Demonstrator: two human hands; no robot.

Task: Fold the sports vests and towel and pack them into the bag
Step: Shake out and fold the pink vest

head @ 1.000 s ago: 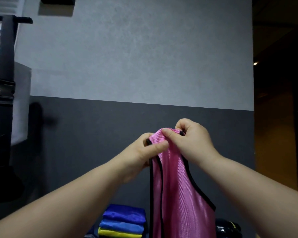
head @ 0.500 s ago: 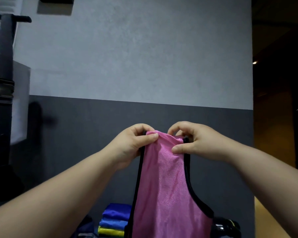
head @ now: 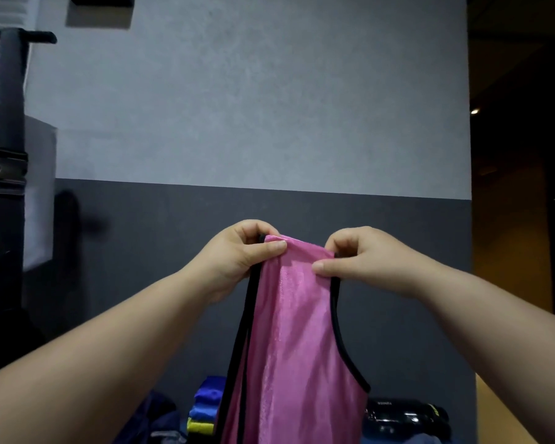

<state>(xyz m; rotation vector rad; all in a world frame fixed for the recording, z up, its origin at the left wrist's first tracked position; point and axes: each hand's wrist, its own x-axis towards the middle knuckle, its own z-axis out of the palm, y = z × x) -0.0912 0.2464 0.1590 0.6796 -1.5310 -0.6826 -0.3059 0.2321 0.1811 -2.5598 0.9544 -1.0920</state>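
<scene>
Nearest, both forearms reached forward; the left hand [head: 237, 251] and right hand [head: 362, 261] each pinched a top corner of the pink vest [head: 295, 331], thumb in front, fingers curled behind. The black-edged cloth hung down between them. Beyond lay a folded blue and yellow stack [head: 205, 408] and a black object [head: 404, 418], before a two-tone grey wall [head: 269, 123].

The scene is dim and soft; the grey wall [head: 247, 100] is evenly lit, one small lamp [head: 474, 111] glows at far right, and the edges bend.
</scene>
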